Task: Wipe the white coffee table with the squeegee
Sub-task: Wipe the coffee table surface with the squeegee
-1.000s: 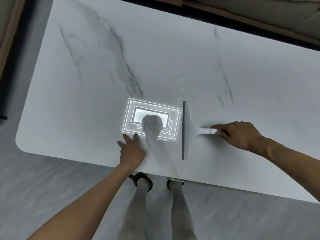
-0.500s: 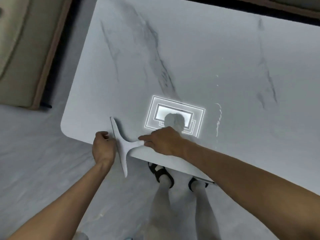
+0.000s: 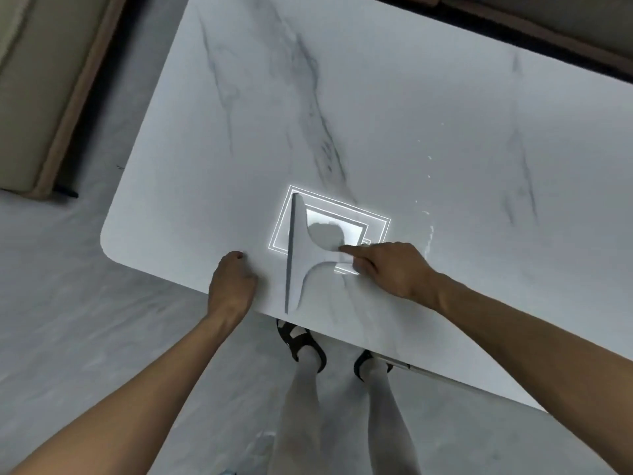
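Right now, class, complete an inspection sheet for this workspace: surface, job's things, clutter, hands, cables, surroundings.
Surface: white grey-veined marble-look coffee table; shiny droplets towards its right; rectangular ceiling-light reflection near the front edge.
Job's things: white T-shaped squeegee, blade on the table, crossing the reflection.
Clutter: nothing seen.
Hands: right hand grips the squeegee handle, index finger extended; left hand, fingers curled, rests at the front edge, holding nothing.
Cables: nothing seen.
Surroundings: grey floor; beige upholstered furniture upper left; person's feet in black sandals.
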